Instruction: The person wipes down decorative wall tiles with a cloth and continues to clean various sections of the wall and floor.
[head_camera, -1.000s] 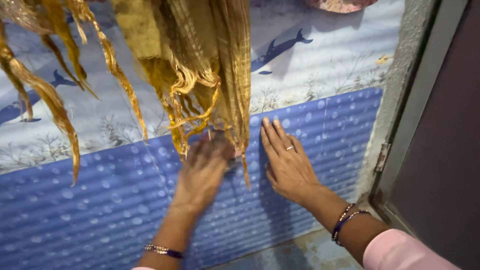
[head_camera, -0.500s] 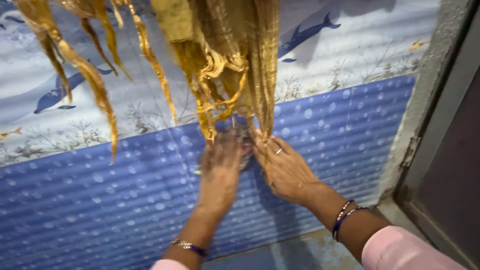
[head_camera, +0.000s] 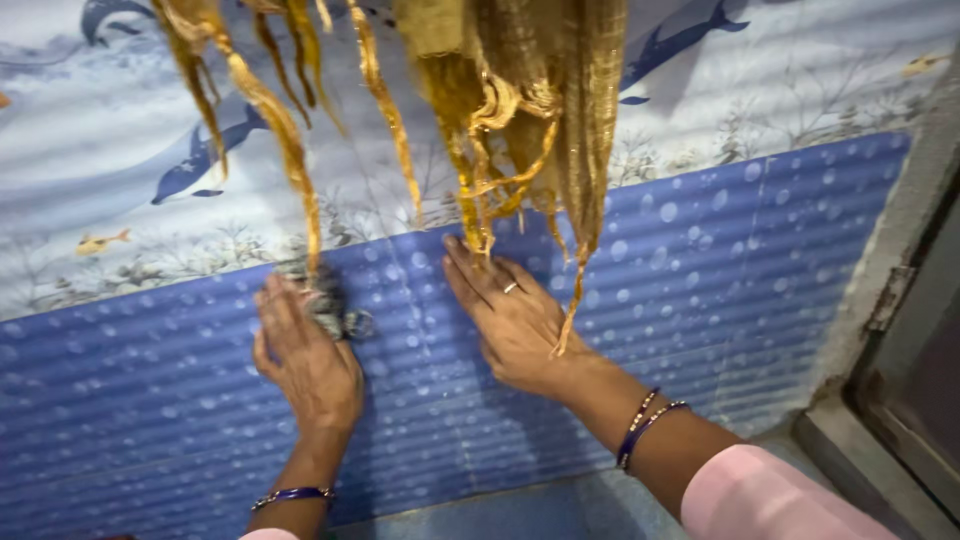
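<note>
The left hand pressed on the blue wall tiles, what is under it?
A grey scrubbing pad sticks out from under the fingers of the left hand, against the blue bubble-patterned tile. How much of the pad the palm covers cannot be seen.

So the surface here is a ribbed blue tiled wall (head_camera: 700, 270) with a pale bubble print, and above that band sits a lighter tile strip with dark blue dolphins (head_camera: 205, 160), little orange fish and grey sea plants. Pressed straight against the blue part: a grey wiry scrubbing pad (head_camera: 330, 305) under the left hand (head_camera: 305, 360), and the right hand (head_camera: 515, 325) lying flat just beside it, fingers spread. A frayed golden-yellow woven cloth (head_camera: 520, 110) hangs down in front of the tiles.
</note>
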